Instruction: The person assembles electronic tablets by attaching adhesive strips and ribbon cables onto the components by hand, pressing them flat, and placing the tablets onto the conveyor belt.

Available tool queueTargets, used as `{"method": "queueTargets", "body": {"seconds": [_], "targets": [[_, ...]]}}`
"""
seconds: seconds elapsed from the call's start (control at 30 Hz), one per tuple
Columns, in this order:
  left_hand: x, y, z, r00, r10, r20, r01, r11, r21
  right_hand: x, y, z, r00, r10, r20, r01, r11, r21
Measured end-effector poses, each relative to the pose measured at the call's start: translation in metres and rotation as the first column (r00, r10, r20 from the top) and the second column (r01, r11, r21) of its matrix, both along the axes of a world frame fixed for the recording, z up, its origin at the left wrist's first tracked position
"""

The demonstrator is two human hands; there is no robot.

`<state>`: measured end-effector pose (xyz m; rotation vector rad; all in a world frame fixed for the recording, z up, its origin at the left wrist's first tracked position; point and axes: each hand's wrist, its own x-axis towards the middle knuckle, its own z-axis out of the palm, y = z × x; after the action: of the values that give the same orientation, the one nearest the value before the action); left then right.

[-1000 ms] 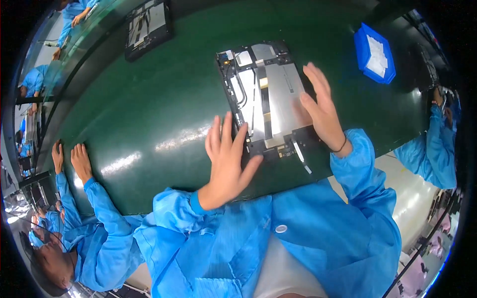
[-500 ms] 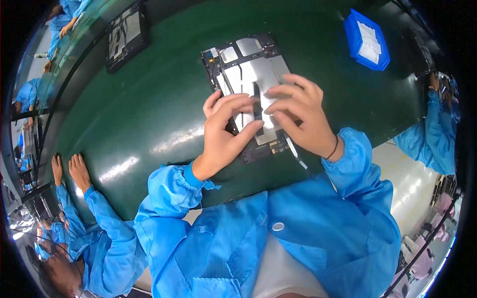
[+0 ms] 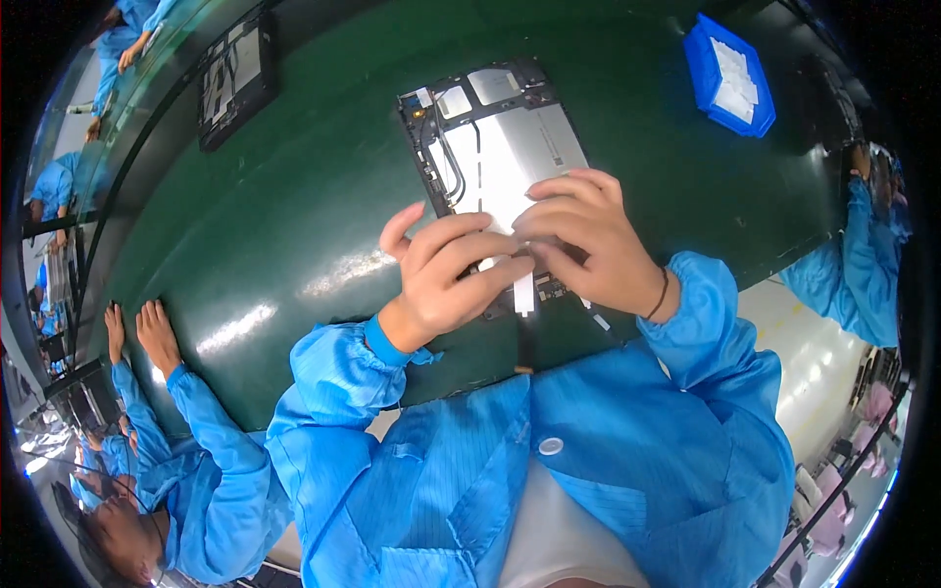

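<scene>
An opened tablet [image 3: 518, 147] with a black frame, silver inner plates and thin black wires lies on the green table in front of me. Over its near end my left hand [image 3: 446, 269] and my right hand [image 3: 593, 235] meet, fingers pinched at the upper part of a flat ribbon cable [image 3: 526, 343]. The cable has a white strip on it and runs down past the tablet toward me, ending in a gold-coloured tip. My fingers hide its upper end. Beside my right hand, a thin white-tipped cable [image 3: 596, 318] sticks out from the tablet's near edge.
A blue bin [image 3: 704, 73] holding white pieces stands at the far right of the green table [image 3: 333, 216]. Another opened tablet [image 3: 233, 83] lies at the far left. A co-worker's hands [image 3: 157, 336] rest on the table to the left; a blue sleeve shows at right.
My hands have drawn together and slightly nearer to me. The ribbon cable, dark and over the tablet before, now extends past its near edge with its white strip showing.
</scene>
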<state>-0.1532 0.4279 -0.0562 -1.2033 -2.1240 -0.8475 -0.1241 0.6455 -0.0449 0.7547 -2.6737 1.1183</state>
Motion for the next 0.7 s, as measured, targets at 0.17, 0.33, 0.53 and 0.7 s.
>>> {"method": "queueTargets", "body": {"seconds": [0.17, 0.33, 0.53, 0.7], "targets": [[0.004, -0.007, -0.004, 0.973, -0.016, -0.23, -0.019, 0.989, -0.147, -0.002, 0.003, 0.0, 0.995, 0.029, 0.091, -0.018, 0.992, -0.123], [0.004, -0.008, -0.005, 0.938, -0.107, -0.329, 0.04, 0.978, -0.204, -0.006, 0.002, 0.001, 0.999, 0.039, 0.023, -0.037, 0.997, -0.07], [0.003, -0.01, 0.0, 0.943, -0.201, -0.266, 0.136, 0.96, -0.244, -0.015, 0.004, -0.002, 0.999, -0.029, -0.045, 0.03, 0.999, 0.018], [-0.011, 0.002, 0.001, 0.994, -0.06, 0.092, 0.06, 0.998, 0.006, -0.061, 0.065, 0.008, 0.858, -0.501, -0.113, 0.488, 0.863, -0.128]]}}
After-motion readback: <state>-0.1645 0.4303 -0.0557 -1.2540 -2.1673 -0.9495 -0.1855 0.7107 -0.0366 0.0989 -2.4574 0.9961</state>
